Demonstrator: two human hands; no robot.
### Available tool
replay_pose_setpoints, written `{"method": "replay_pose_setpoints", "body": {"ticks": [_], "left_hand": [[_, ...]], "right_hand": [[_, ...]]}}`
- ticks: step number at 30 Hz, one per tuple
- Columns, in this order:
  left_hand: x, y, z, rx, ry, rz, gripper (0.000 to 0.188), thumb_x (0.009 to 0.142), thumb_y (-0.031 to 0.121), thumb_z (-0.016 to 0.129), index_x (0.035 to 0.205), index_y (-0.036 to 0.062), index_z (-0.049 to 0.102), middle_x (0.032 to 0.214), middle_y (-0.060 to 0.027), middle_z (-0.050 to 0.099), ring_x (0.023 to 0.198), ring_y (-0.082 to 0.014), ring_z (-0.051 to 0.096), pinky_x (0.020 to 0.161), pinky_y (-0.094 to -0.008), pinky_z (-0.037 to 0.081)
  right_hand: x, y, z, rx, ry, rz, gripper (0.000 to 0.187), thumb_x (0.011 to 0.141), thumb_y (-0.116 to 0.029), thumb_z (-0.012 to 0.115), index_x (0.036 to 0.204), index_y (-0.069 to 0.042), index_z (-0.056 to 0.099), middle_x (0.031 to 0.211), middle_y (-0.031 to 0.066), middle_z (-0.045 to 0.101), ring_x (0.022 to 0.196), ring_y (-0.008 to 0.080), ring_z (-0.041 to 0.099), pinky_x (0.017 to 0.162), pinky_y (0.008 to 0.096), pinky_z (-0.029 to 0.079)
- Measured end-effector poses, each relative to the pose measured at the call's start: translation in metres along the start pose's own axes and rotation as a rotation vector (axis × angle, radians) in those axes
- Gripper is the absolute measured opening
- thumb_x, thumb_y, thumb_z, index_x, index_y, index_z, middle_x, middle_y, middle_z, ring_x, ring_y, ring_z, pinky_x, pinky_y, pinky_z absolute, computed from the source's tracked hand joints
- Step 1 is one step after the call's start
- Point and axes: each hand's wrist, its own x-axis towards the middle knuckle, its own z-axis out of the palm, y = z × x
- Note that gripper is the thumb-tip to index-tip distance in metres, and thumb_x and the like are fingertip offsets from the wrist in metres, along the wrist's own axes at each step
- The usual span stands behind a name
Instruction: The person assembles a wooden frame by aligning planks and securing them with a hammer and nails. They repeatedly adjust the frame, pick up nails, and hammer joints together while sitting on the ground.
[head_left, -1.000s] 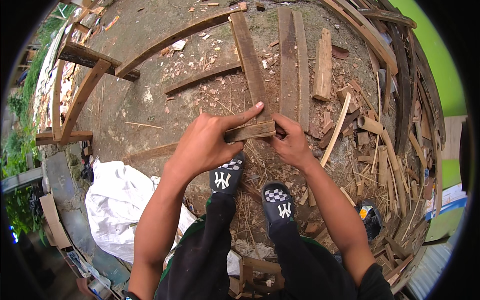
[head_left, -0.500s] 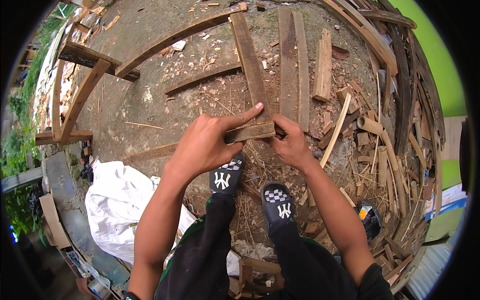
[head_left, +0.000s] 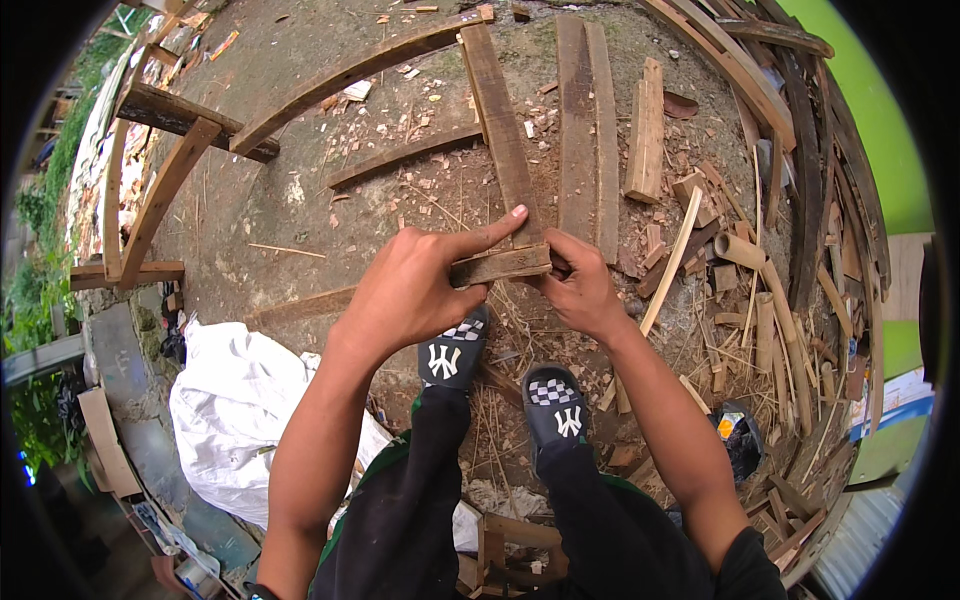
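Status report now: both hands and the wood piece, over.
Left hand and right hand both grip short wood piece, held level above the feet. Long plank on ground behind it. Nothing between hands and piece.

Rough weathered wood strip (head_left: 498,266), matt dirt ground (head_left: 300,190), white woven-plastic sack (head_left: 240,420)

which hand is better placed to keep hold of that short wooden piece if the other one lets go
Probably the left hand: it wraps the short wooden piece with its forefinger along the top. The right hand only pinches one end.
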Motion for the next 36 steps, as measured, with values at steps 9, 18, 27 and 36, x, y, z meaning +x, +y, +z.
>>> {"method": "replay_pose_setpoints", "body": {"ticks": [9, 18, 27, 36], "left_hand": [[0.0, 0.004, -0.004, 0.006, -0.031, -0.039, 0.085, 0.077, 0.005, 0.075, 0.154, 0.0361, 0.058, 0.07, -0.0204, 0.059, 0.059, -0.0331, 0.048, 0.068, -0.0456, 0.05], [-0.001, 0.001, -0.003, 0.001, -0.018, -0.022, 0.084, 0.078, 0.006, 0.076, 0.154, 0.0355, 0.058, 0.073, -0.0217, 0.063, 0.061, -0.0358, 0.054, 0.069, -0.0448, 0.052], [0.001, 0.005, -0.004, 0.049, -0.033, -0.049, 0.082, 0.079, 0.009, 0.076, 0.153, 0.0395, 0.058, 0.076, -0.0218, 0.067, 0.063, -0.038, 0.06, 0.072, -0.0468, 0.054], [-0.001, 0.005, -0.008, 0.041, -0.065, -0.079, 0.084, 0.078, 0.006, 0.074, 0.153, 0.0404, 0.058, 0.065, -0.0227, 0.056, 0.058, -0.0378, 0.053, 0.068, -0.048, 0.049]], "right_hand": [[-0.001, 0.003, -0.002, -0.064, -0.025, 0.033, 0.04, 0.09, -0.002, 0.081, 0.127, 0.004, 0.068, 0.105, 0.0138, 0.07, 0.086, 0.0177, 0.07, 0.074, 0.0326, 0.055], [0.0, 0.004, 0.0, -0.049, 0.006, -0.002, 0.04, 0.09, -0.001, 0.08, 0.126, 0.006, 0.067, 0.105, 0.0151, 0.07, 0.087, 0.0185, 0.07, 0.074, 0.033, 0.055], [-0.006, -0.002, -0.001, -0.089, 0.033, 0.003, 0.045, 0.091, -0.002, 0.077, 0.134, 0.003, 0.063, 0.097, 0.0094, 0.065, 0.082, 0.0136, 0.063, 0.071, 0.0317, 0.053], [-0.021, -0.056, -0.051, 0.309, 0.448, 0.155, 0.035, 0.11, -0.006, 0.046, 0.142, 0.003, 0.057, 0.094, 0.0023, 0.057, 0.072, 0.0098, 0.045, 0.068, 0.0263, 0.045]]}}
